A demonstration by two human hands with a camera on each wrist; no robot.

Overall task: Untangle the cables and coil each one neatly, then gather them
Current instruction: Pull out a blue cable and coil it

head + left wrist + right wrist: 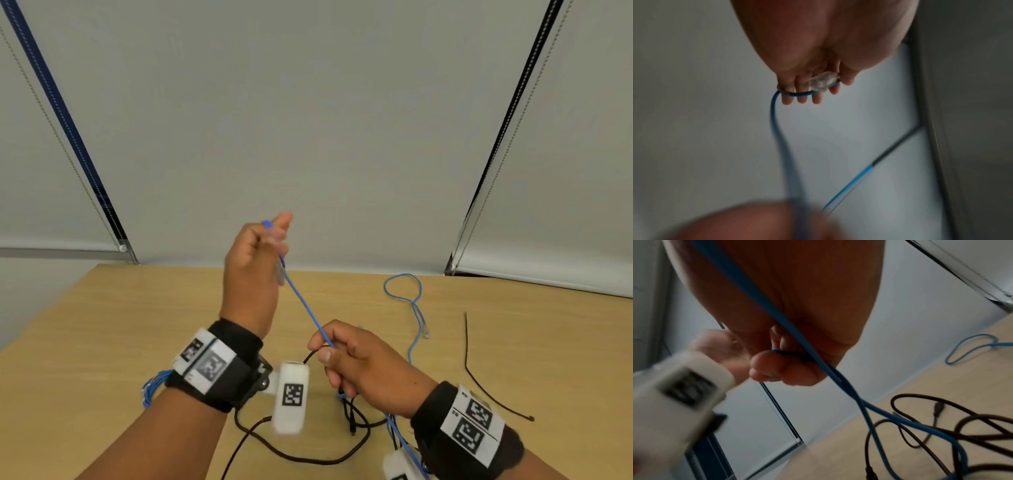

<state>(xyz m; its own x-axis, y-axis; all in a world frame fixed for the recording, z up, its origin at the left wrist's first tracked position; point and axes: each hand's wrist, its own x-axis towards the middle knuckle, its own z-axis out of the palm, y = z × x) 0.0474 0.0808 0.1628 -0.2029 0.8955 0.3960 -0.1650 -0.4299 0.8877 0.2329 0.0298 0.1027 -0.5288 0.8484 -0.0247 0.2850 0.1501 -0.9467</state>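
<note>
Fingers of our left hand [251,260] curled round the blue cable [305,305] near its clear plug [823,82], raised above the wooden table [137,325]. Our right hand [356,356] pinched the same cable lower down between thumb and fingers, the span between running taut. Beneath our wrists black cables [308,457] lay tangled on the table, and a thin black strand [479,380] lay apart to the right.

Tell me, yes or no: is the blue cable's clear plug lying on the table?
No, the left hand holds the clear plug up in the air.
</note>
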